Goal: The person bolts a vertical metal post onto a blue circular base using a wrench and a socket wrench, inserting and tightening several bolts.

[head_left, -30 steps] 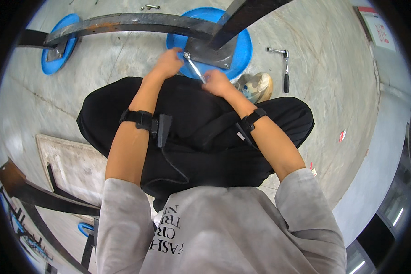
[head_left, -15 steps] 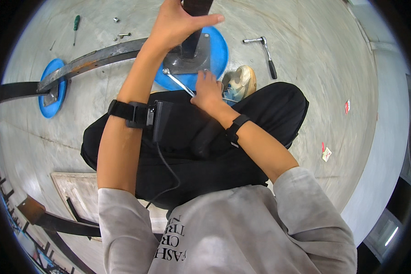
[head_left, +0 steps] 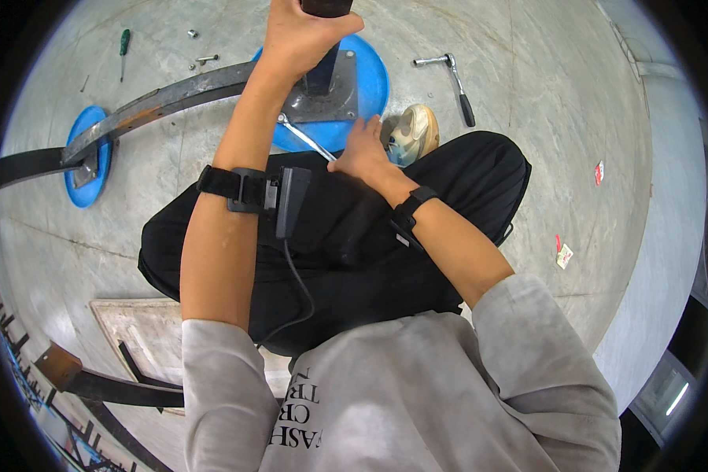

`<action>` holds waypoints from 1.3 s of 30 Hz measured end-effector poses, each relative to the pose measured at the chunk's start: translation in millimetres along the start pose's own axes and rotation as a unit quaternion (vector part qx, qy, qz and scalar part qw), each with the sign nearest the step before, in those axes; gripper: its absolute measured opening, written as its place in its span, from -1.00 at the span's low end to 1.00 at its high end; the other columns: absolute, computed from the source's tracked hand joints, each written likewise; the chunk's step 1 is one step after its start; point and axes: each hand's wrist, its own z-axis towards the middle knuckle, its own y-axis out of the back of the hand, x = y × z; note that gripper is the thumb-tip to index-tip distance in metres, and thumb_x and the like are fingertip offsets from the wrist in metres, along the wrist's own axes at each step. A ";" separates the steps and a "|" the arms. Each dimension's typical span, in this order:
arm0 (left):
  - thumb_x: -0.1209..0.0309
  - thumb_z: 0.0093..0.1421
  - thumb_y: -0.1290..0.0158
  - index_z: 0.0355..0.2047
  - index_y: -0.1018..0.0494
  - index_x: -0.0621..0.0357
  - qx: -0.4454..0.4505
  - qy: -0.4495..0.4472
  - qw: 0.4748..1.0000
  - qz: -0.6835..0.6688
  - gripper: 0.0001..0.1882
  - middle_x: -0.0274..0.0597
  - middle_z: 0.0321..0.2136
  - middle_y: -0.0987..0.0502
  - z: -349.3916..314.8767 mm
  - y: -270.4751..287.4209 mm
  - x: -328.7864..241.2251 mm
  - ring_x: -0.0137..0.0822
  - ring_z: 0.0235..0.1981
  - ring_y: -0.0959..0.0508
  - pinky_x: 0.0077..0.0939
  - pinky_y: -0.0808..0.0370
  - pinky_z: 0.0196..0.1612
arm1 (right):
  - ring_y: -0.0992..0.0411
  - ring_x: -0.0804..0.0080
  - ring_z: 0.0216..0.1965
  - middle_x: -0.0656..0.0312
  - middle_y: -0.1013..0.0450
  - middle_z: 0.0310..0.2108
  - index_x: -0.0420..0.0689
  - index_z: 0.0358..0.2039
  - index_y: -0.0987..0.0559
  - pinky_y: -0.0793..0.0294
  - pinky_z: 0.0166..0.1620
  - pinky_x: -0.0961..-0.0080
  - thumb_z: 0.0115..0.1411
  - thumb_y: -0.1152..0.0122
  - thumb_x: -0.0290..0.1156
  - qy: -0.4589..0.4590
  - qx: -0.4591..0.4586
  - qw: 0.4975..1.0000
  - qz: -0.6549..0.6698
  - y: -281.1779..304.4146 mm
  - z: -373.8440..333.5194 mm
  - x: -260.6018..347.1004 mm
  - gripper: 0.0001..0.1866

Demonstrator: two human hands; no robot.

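Note:
At the top, my left hand [head_left: 305, 35] is wrapped round a dark square metal post [head_left: 319, 77]. The post rises from a grey steel base plate [head_left: 342, 98] lying on a blue round disc [head_left: 376, 82]. A silver wrench [head_left: 311, 140] has its ring end at the near left corner of the plate. My right hand [head_left: 362, 153] has its thumb side on the wrench's other end, while its fingers reach up toward the disc's near edge. What the wrench head fits onto is too small to make out.
A curved metal bar [head_left: 161, 101] runs left to a second blue disc [head_left: 86, 189]. On the floor lie a ratchet [head_left: 458, 86], a green-handled screwdriver [head_left: 124, 47], a bolt [head_left: 207, 59] and a nut [head_left: 193, 34]. A shoe [head_left: 415, 132] stands beside my right hand.
My left forearm has shifted slightly right and my left hand has moved slightly down and left in view. The right hand's fingers are a little more spread. The wrench stays at the plate corner.

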 end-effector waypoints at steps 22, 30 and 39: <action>0.57 -0.25 -0.14 -0.39 -0.33 0.19 0.000 0.020 1.000 -0.018 -0.66 -0.39 -0.61 -0.32 -1.3 -4.0 5.3 -0.51 -0.60 -0.35 -0.59 -0.32 -0.55 | 0.25 -0.08 0.28 -0.33 0.31 0.23 -0.46 0.18 0.25 0.13 0.27 0.29 -0.26 -0.37 0.14 -0.080 0.077 0.993 -0.037 -5.4 2.8 -4.5 0.33; 0.56 -0.26 -0.15 -0.42 -0.33 0.18 0.011 0.011 0.999 -0.031 -0.67 -0.39 -0.62 -0.34 -1.5 -1.0 3.1 -0.51 -0.61 -0.36 -0.59 -0.33 -0.56 | -0.04 -0.01 0.18 -0.26 -0.06 0.11 -0.51 0.11 -0.05 -0.14 0.16 0.36 -0.27 -0.31 0.22 -0.027 0.074 0.995 -0.065 9.3 -2.5 -7.3 0.19; 0.58 -0.25 -0.14 -0.56 -0.36 0.16 0.041 0.057 0.997 -0.039 -0.80 -0.40 -0.70 -0.36 -1.2 3.4 6.7 -0.52 -0.71 -0.35 -0.62 -0.30 -0.64 | -0.09 -0.19 0.12 -0.25 -0.18 0.05 -0.50 -0.09 -0.37 -0.12 0.16 0.26 -0.20 -0.29 0.15 0.064 0.116 0.984 -0.117 2.7 16.5 -10.8 -0.07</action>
